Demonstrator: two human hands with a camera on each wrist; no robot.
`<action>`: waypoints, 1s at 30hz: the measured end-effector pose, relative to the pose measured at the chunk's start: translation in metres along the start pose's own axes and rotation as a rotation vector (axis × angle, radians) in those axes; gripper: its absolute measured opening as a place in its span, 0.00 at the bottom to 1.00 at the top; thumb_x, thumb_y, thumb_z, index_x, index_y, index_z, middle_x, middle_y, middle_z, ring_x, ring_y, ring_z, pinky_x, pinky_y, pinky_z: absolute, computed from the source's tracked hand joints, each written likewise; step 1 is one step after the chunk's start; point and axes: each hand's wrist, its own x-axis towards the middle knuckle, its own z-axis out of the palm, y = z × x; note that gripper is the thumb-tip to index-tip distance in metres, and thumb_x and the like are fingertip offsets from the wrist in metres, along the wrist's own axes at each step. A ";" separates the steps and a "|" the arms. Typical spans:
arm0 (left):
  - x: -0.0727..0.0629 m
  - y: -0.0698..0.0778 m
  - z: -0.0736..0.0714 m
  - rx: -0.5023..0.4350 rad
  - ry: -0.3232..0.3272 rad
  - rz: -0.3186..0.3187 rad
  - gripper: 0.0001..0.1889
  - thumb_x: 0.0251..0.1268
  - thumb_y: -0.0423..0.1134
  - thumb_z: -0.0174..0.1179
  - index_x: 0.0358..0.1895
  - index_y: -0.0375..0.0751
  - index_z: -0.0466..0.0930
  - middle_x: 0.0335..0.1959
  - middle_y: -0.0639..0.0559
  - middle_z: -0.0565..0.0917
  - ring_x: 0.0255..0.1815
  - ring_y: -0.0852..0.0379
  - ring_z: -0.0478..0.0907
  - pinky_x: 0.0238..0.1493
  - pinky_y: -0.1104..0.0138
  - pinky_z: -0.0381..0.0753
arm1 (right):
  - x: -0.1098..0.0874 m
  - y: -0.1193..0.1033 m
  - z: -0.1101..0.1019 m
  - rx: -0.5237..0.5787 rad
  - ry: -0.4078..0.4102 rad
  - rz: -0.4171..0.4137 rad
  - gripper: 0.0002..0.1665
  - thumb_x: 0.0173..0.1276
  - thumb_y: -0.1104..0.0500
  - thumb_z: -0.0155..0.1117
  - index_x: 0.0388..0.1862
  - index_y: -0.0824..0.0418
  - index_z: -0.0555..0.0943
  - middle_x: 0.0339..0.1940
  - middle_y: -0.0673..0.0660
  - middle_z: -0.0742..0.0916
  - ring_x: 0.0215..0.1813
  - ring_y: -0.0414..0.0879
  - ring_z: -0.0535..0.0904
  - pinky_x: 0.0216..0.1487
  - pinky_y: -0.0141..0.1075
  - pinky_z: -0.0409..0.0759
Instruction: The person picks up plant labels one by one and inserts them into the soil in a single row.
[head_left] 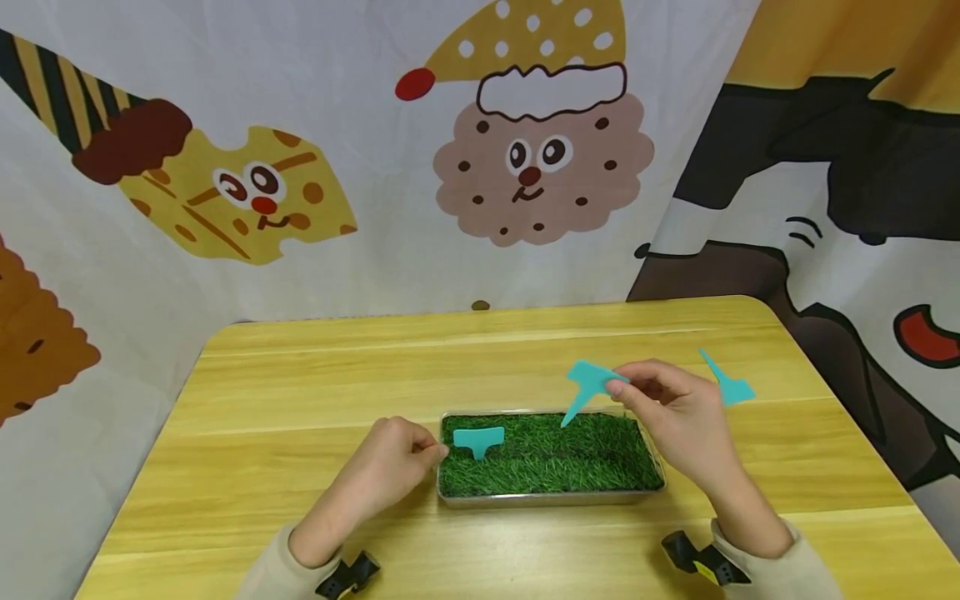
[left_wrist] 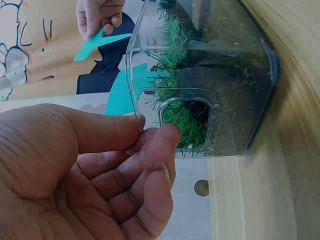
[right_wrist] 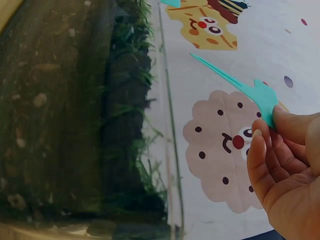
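Between the thumb and fingers of my right hand (head_left: 682, 421) is a teal T-shaped plant label (head_left: 587, 382), pinched by one end of its head. Its pointed stem slants down above the back of the green grass (head_left: 555, 467). The grass fills a clear rectangular container (head_left: 555, 501). My left hand (head_left: 393, 458) is at the container's left end; in the left wrist view its thumb and fingers pinch the clear rim (left_wrist: 136, 95). Another teal plant label (head_left: 480, 437) stands upright in the left part of the grass, its lower stem hidden there.
A third teal plant label (head_left: 733, 388) lies on the wooden table (head_left: 322, 367) beyond my right hand, partly hidden by it. Behind the table's back edge hangs a white cloth (head_left: 390, 183) printed with cartoon figures.
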 end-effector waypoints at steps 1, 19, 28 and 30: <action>0.000 0.000 0.000 -0.001 0.001 0.001 0.22 0.73 0.33 0.66 0.16 0.45 0.77 0.09 0.60 0.64 0.12 0.64 0.57 0.15 0.76 0.56 | 0.000 0.000 0.001 0.000 -0.005 -0.002 0.12 0.64 0.74 0.74 0.43 0.60 0.90 0.32 0.49 0.90 0.32 0.37 0.84 0.33 0.26 0.79; 0.000 0.001 0.001 0.001 0.007 -0.004 0.22 0.73 0.33 0.66 0.16 0.45 0.77 0.09 0.61 0.63 0.13 0.64 0.56 0.16 0.75 0.56 | -0.005 0.004 0.013 -0.008 -0.126 -0.040 0.12 0.67 0.72 0.73 0.44 0.58 0.90 0.37 0.51 0.90 0.34 0.39 0.83 0.40 0.27 0.80; 0.001 0.000 0.001 -0.003 0.010 0.000 0.21 0.73 0.33 0.66 0.16 0.42 0.77 0.10 0.61 0.61 0.13 0.63 0.55 0.17 0.73 0.56 | -0.006 0.006 0.016 -0.057 -0.185 -0.010 0.11 0.68 0.69 0.73 0.43 0.55 0.91 0.37 0.44 0.90 0.35 0.38 0.83 0.38 0.31 0.82; 0.001 0.000 0.001 -0.004 0.007 -0.002 0.20 0.73 0.33 0.66 0.17 0.40 0.78 0.10 0.61 0.62 0.13 0.63 0.55 0.17 0.73 0.56 | -0.006 0.007 0.017 -0.060 -0.203 -0.012 0.11 0.68 0.69 0.74 0.43 0.54 0.91 0.38 0.44 0.90 0.36 0.38 0.84 0.39 0.31 0.83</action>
